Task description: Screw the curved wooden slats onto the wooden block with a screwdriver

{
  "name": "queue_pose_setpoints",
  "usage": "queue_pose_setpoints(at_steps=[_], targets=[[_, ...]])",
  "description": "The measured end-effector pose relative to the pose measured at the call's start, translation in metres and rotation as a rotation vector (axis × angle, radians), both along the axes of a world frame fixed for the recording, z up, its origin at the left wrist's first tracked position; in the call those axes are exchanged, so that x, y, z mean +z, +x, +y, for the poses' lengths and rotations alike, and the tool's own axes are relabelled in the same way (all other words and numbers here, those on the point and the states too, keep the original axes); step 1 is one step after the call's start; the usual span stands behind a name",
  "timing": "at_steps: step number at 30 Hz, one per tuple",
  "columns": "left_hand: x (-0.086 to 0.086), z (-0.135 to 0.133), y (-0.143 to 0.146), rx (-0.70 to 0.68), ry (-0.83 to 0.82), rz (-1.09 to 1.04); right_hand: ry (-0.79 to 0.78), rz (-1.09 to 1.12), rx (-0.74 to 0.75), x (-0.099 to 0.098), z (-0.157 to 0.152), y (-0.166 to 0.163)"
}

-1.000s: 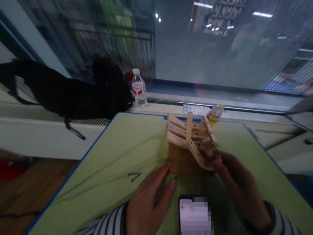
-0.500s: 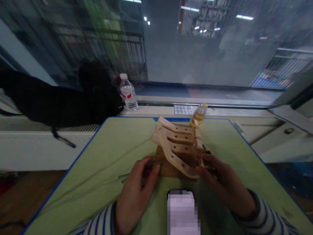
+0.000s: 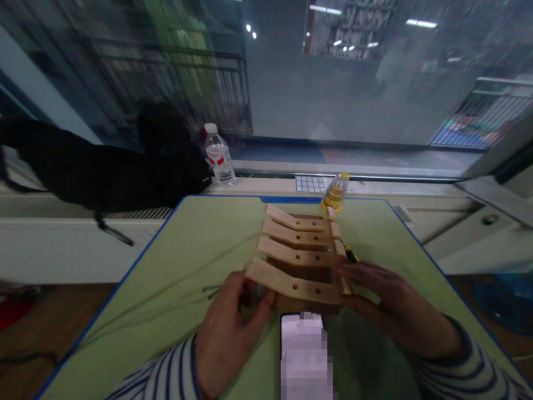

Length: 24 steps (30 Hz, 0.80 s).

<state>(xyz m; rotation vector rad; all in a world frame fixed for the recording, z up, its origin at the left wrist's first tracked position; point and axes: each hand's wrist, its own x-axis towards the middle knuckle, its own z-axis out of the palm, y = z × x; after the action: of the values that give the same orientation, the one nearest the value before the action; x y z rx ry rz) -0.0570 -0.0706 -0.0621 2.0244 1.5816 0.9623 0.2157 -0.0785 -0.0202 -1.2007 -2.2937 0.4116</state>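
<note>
- At lower centre of the frame, a wooden frame (image 3: 297,250) of pale slats sat on a darker wooden block (image 3: 303,272), on a green mat (image 3: 137,266) edged in blue.
- The left hand (image 3: 231,333) had its fingers curled, gripping the left end of the nearest slat (image 3: 287,286).
- The right hand (image 3: 395,311) had its fingers (image 3: 362,272) stretched almost flat, gripping the frame's right end.
- Bracing both ends appeared to be the sound hold: even pressure would likely keep the slats from twisting.
- Counted: four slats, with two holes showing in the nearest; two hands.
- Also one phone (image 3: 302,350) with a blurred screen, just below the frame.
- One small yellow-and-black object (image 3: 351,254) lay right of the frame; its kind was hard to tell.
- At upper centre stood one clear water bottle (image 3: 219,155) beside one black backpack (image 3: 125,166).
</note>
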Motion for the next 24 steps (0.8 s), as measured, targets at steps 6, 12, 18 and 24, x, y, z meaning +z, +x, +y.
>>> queue_pose_setpoints(at_steps=[6, 12, 18, 24], targets=[[0.020, -0.001, 0.002, -0.137, 0.301, -0.094, 0.272, -0.036, 0.015, 0.010, -0.002, 0.008], [-0.004, 0.001, -0.004, -0.119, 0.230, -0.181, 0.366, -0.104, 0.027, 0.006, -0.007, 0.006], [-0.017, 0.001, -0.011, -0.074, 0.153, -0.183, 0.346, -0.171, 0.011, 0.003, -0.010, 0.004], [-0.006, 0.009, -0.010, -0.081, 0.159, -0.188, 0.396, -0.137, -0.086, 0.004, -0.014, 0.007]])
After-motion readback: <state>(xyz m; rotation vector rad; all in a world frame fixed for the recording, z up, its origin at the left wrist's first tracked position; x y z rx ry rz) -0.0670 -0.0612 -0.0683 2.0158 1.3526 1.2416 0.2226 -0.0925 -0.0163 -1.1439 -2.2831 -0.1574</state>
